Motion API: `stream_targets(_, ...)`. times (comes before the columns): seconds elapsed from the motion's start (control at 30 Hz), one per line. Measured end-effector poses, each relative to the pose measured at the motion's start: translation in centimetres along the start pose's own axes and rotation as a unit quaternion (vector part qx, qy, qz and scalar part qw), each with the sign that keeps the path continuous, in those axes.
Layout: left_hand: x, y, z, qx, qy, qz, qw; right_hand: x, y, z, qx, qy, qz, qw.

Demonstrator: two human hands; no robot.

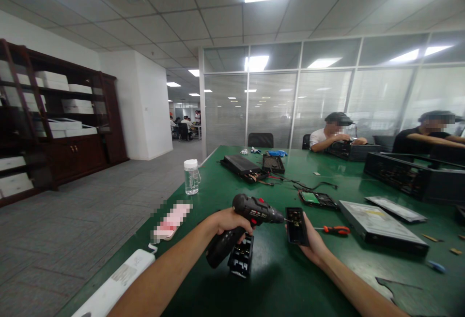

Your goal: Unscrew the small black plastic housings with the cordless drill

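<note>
My left hand [232,221] is wrapped round the grip of a black cordless drill [259,209] with red buttons. The drill points right, its bit reaching the open face of a small black plastic housing [296,227]. That housing, with brass-coloured parts inside, is held tilted up by my right hand [312,239], fingers behind it and along its right edge. Below the drill, a second black frame with slots [241,256] lies on the green table [283,288]. Whether the bit touches a screw is too small to tell.
An orange-handled screwdriver [336,230] and a silver drive [381,225] lie to the right. Further back are an open circuit board case [317,198], cables and a black box [241,167]. On the left stand a water bottle [191,177] and a white power strip [119,278]. Two people sit opposite.
</note>
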State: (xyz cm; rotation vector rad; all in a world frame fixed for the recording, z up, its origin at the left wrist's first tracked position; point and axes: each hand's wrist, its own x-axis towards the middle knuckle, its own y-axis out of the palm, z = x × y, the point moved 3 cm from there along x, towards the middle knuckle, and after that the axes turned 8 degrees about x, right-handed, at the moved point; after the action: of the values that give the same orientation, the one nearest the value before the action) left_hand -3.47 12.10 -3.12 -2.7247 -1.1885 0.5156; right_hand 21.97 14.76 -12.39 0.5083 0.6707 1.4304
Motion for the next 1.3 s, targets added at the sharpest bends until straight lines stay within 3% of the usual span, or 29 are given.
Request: stream_targets(1.3,0.00,0.09,-0.12,0.009,0.006,0.002,1.000,0.28,-0.24,-0.11,-0.002,0.003,0.012,1.000)
